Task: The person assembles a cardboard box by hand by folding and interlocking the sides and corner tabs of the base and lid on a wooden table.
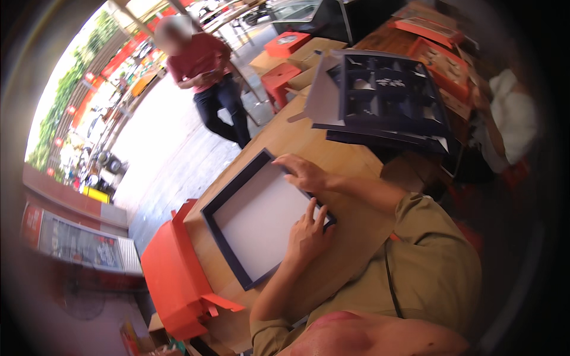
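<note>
A shallow dark-blue box [236, 264] with a white inside lies open side up on the wooden table, turned at an angle in front of me. My right hand [306, 175] is at its far right corner, fingers over the wall and thumb on the inner side, closed on the rim. Across the near right part of the box lies my left hand [309, 234], fingers stretched out and apart, fingertips touching the wall near the corner. Part of that wall is hidden behind both hands.
An orange folded cardboard piece [172, 273] hangs over the table's left edge. Dark-blue boxes with divided inserts [392, 89] are stacked at the far right, with orange boxes [442, 68] beyond. A person in a red shirt [202, 59] stands ahead; another person's arm [490, 127] is at right.
</note>
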`<state>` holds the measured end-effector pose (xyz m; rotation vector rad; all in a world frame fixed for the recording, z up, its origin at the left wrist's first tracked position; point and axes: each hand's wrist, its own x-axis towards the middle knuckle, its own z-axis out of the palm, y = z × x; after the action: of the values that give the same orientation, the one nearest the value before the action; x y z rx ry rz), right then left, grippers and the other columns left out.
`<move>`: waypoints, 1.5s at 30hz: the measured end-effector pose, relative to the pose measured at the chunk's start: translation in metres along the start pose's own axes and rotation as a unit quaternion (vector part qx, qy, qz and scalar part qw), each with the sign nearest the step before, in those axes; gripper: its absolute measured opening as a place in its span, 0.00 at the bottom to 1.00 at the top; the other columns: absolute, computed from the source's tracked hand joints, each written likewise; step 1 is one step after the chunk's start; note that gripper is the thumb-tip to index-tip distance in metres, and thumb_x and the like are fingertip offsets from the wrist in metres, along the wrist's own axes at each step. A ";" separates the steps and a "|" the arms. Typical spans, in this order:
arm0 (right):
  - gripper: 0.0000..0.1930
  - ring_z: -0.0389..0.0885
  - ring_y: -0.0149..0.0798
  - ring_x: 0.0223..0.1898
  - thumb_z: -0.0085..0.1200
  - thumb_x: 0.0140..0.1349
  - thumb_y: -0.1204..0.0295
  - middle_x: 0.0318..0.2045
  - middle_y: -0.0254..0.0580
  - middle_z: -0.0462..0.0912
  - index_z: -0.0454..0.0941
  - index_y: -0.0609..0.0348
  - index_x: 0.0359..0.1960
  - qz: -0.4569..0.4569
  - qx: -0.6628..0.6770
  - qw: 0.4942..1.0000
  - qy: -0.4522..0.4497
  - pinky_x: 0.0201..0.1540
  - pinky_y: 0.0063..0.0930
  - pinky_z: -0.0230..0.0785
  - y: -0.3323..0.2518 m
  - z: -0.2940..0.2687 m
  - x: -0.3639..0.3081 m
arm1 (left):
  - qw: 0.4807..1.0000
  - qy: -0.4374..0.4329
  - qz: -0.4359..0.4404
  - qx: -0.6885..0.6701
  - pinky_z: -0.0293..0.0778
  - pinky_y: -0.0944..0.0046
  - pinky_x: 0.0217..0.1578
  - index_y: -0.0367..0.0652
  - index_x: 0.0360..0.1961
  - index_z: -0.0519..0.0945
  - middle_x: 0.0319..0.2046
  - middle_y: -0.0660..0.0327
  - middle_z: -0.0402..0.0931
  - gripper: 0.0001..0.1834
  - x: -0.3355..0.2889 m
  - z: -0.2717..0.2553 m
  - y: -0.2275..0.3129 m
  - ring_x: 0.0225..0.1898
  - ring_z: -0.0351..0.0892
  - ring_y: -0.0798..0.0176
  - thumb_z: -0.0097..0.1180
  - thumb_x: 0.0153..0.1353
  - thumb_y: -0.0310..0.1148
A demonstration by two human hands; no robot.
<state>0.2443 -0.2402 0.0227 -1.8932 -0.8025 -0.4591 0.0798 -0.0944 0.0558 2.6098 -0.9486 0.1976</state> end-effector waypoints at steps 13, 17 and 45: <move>0.24 0.85 0.50 0.55 0.67 0.63 0.60 0.53 0.46 0.86 0.82 0.54 0.60 0.089 -0.401 0.912 0.008 0.57 0.46 0.78 -0.108 -0.222 -0.022 | 1.000 0.022 0.012 0.000 0.84 0.48 0.43 0.46 0.67 0.74 0.69 0.41 0.69 0.32 -0.001 0.004 0.000 0.46 0.87 0.44 0.69 0.64 0.43; 0.25 0.83 0.51 0.58 0.68 0.62 0.58 0.52 0.45 0.86 0.83 0.53 0.59 0.247 -0.495 0.833 -0.013 0.63 0.48 0.73 -0.083 -0.270 -0.056 | 0.999 0.031 0.024 0.006 0.85 0.48 0.41 0.41 0.64 0.77 0.67 0.40 0.71 0.31 0.002 -0.001 0.000 0.45 0.88 0.41 0.71 0.62 0.40; 0.32 0.82 0.45 0.45 0.76 0.54 0.59 0.43 0.41 0.78 0.80 0.51 0.60 0.096 -0.391 0.902 0.158 0.50 0.39 0.78 -0.057 -0.297 -0.042 | 1.000 0.018 0.018 -0.003 0.85 0.46 0.44 0.42 0.65 0.76 0.70 0.38 0.69 0.31 -0.003 0.000 -0.002 0.49 0.87 0.39 0.69 0.64 0.43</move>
<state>0.1840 -0.5043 0.1637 -2.4981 -0.1985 -1.0457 0.0787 -0.0918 0.0542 2.5751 -0.9837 0.2509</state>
